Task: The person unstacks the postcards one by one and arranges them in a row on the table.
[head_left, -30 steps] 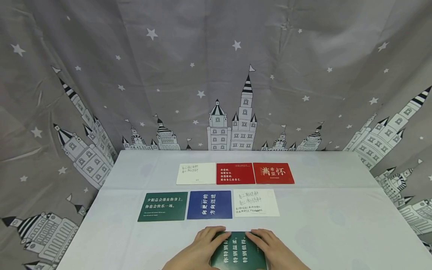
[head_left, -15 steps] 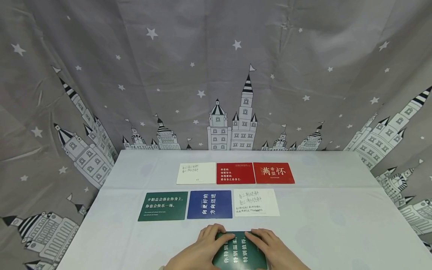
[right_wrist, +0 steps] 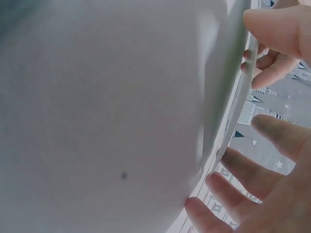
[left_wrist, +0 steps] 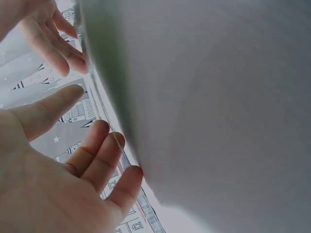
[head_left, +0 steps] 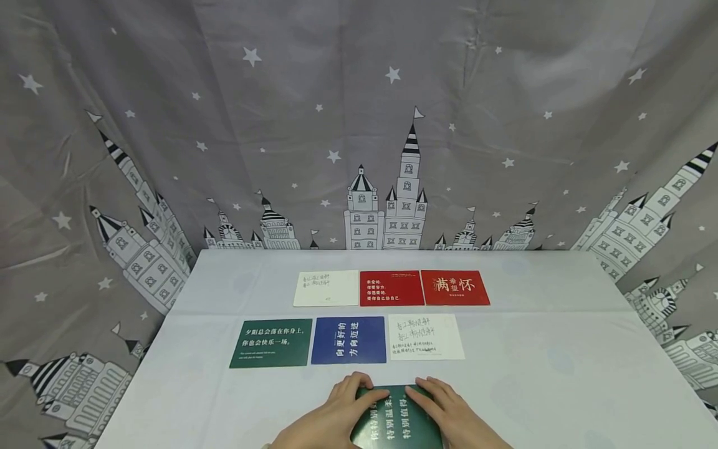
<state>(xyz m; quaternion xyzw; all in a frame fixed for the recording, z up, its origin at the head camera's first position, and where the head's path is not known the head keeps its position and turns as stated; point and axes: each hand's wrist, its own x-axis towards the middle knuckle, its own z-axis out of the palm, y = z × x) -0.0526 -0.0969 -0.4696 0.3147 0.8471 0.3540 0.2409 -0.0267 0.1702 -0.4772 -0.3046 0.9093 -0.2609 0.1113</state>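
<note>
At the near edge of the table, a green postcard [head_left: 399, 421] with white writing lies between my two hands. My left hand [head_left: 335, 411] holds its left side, thumb over the top face and fingers near the far left corner. On the other side my right hand [head_left: 457, 415] holds it likewise, its thumb on the face. Both palms show in the wrist views, fingers slightly bent, fingertips down at the white tabletop [left_wrist: 228, 121]. Whether more cards lie under the green one cannot be told.
Beyond the hands lies a row with a green postcard [head_left: 271, 343], a blue postcard [head_left: 349, 340] and a handwritten white card [head_left: 426, 337]. Farther back are another white card [head_left: 326, 289], a red card [head_left: 391, 289] and a second red card [head_left: 455, 288]. A grey castle-print curtain [head_left: 359, 93] hangs behind.
My left hand has shifted slightly right, its thumb reaching farther over the green postcard. The right fingers have moved a little up and left. The laid-out cards stay put.
</note>
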